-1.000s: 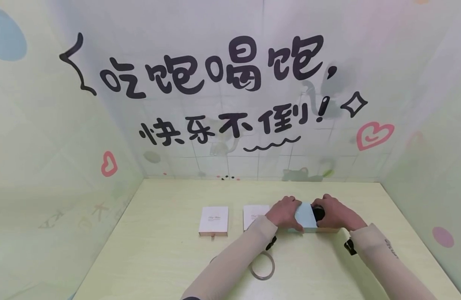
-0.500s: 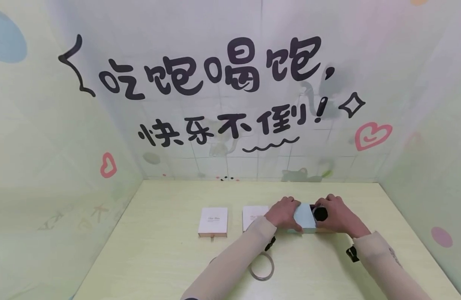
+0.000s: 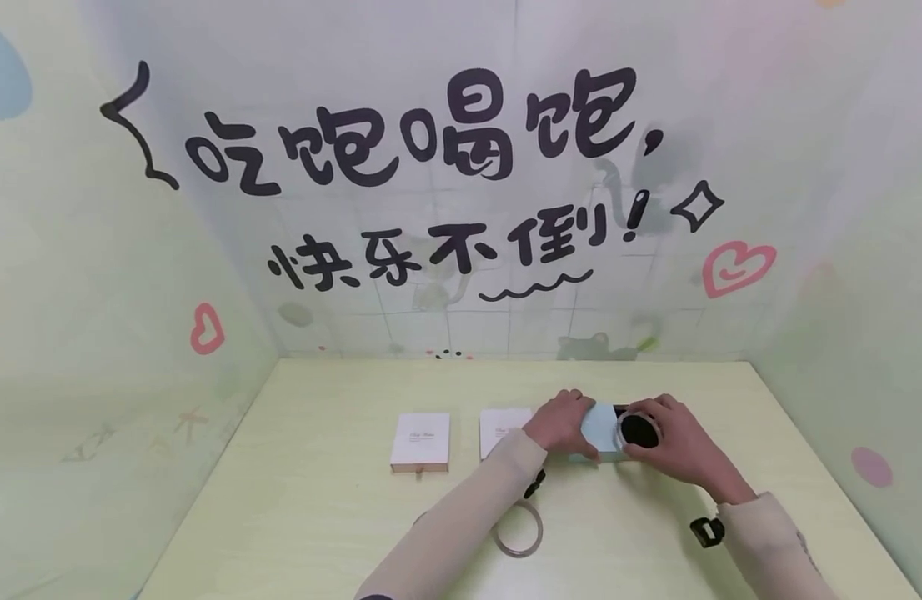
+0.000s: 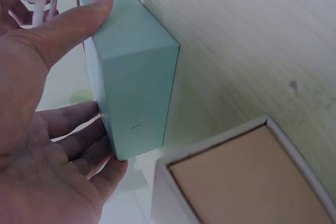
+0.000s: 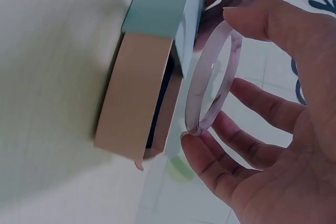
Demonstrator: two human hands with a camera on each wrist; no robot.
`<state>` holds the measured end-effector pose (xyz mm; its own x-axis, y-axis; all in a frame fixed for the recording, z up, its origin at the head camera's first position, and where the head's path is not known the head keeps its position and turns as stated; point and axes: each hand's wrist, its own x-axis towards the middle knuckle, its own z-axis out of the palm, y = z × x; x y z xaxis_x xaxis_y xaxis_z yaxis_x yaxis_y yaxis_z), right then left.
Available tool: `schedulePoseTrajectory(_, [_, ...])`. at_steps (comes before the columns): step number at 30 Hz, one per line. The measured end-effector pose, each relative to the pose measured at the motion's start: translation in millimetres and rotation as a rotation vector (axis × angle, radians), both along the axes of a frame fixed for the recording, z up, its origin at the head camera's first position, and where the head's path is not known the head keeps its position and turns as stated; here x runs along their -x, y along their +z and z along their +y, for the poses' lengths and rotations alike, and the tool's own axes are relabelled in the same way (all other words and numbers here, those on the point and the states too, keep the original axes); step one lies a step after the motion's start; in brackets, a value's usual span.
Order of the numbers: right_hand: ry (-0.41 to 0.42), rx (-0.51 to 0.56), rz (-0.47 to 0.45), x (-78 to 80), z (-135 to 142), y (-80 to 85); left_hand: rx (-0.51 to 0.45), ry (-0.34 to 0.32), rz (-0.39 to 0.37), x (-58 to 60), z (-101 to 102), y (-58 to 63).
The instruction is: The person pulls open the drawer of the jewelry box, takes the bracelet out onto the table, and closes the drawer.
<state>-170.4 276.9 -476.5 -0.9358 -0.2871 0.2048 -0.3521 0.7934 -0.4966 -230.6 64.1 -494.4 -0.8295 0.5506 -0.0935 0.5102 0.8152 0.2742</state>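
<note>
My left hand grips a light blue drawer box, thumb on its near side and fingers on its far side in the left wrist view. From the box's right end a tan drawer with a dark lining sticks partly out. My right hand pinches a pale translucent bangle by its edge between thumb and fingertips. The bangle is tilted and overlaps the drawer opening in the head view; the right wrist view has it just off the drawer's open top.
Two white boxes stand left of the blue one: a left box and a middle box partly behind my left hand. A second bangle lies on the table beside my left sleeve. Printed cloth walls enclose the table's back and sides.
My right hand has lifted the bangle at the drawer, so more of its ring shows, and the right wrist has swung toward me. My left hand keeps its grip on the box.
</note>
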Motion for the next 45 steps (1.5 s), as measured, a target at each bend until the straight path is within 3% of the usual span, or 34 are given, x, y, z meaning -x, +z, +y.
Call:
schedulePoseTrajectory(8, [0.023, 0.053, -0.049, -25.6, -20, 0.4, -0.017, 0.007, 0.001, -0.2, -2, 3.4])
schedulePoseTrajectory(16, [0.089, 0.072, -0.116, -49.2, -35, -16.3, -0.004, 0.016, -0.001, -2.3, -1, 4.5])
schedulePoseTrajectory(21, [0.146, 0.019, -0.065, -61.7, -44, -29.4, 0.009, 0.015, 0.002, -2.5, -1, 3.0])
schedulePoseTrajectory(25, [0.184, -0.032, -0.002, -66.4, -48, -35.7, 0.009, 0.013, 0.003, -2.0, -1, 2.6])
schedulePoseTrajectory(34, [0.189, -0.130, 0.002, -74.8, -54, -37.7, -0.001, 0.008, 0.001, -2.1, -2, 2.5])
schedulePoseTrajectory(45, [0.222, -0.103, -0.052, -75.3, -51, -34.6, -0.006, 0.018, -0.011, -3.7, -2, 4.9])
